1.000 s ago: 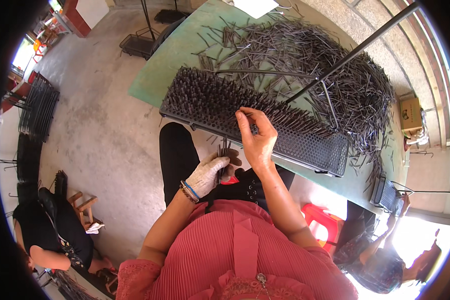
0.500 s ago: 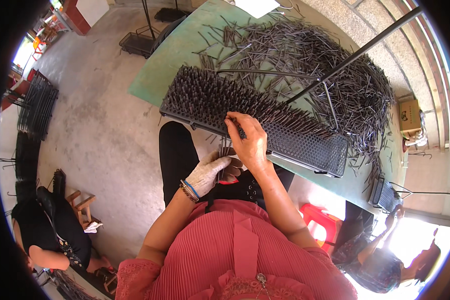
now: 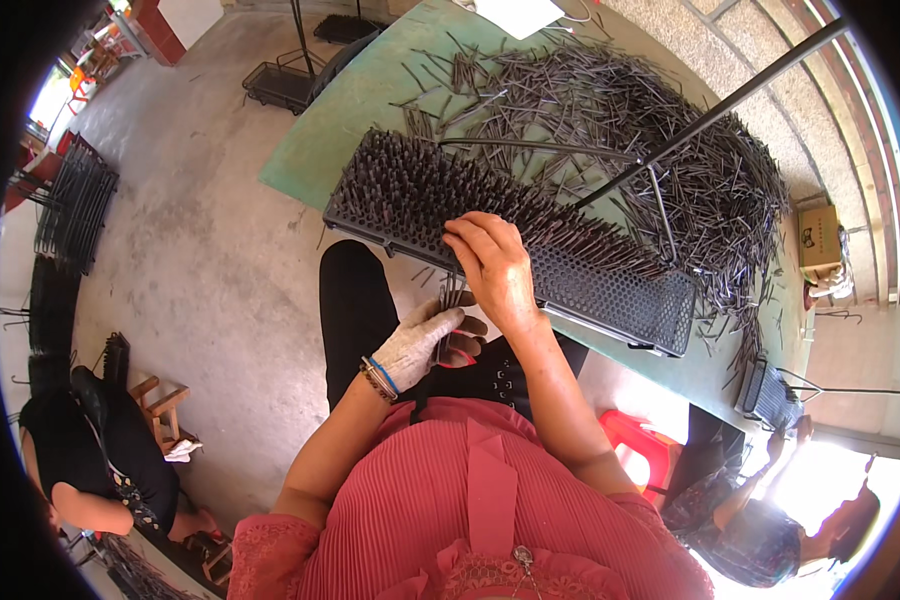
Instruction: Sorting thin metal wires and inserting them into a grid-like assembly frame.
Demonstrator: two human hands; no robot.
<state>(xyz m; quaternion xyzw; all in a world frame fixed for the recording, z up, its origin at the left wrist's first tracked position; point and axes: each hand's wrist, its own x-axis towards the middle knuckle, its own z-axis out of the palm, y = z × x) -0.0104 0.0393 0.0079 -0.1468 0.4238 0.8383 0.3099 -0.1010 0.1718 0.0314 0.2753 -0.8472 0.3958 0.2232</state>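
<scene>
A long black rack [image 3: 610,300] with a perforated, honeycomb-like top lies slantwise along the near edge of the table. Dark thin sticks [image 3: 400,185] stand upright in its holes, dense at the left and along the far side. My left hand [image 3: 425,340], in a pale glove with darkened fingers, is closed round a small bunch of dark sticks [image 3: 452,295] just below the rack's front edge. Above it, my bare right hand [image 3: 495,265] rests at the rack's near holes, fingers bent together and pointing left. Whatever its fingertips hold is hidden.
Many loose dark sticks [image 3: 660,130] are heaped on the green table [image 3: 310,160] behind the rack. A black metal rod [image 3: 740,95] crosses above them. A small carton [image 3: 820,240] stands at the right. Another person [image 3: 750,520] works at the lower right, another [image 3: 100,460] at the left.
My right hand has shifted slightly left and up along the rack's near edge, its fingers now flatter over the holes. The left hand keeps its bunch of sticks almost in place.
</scene>
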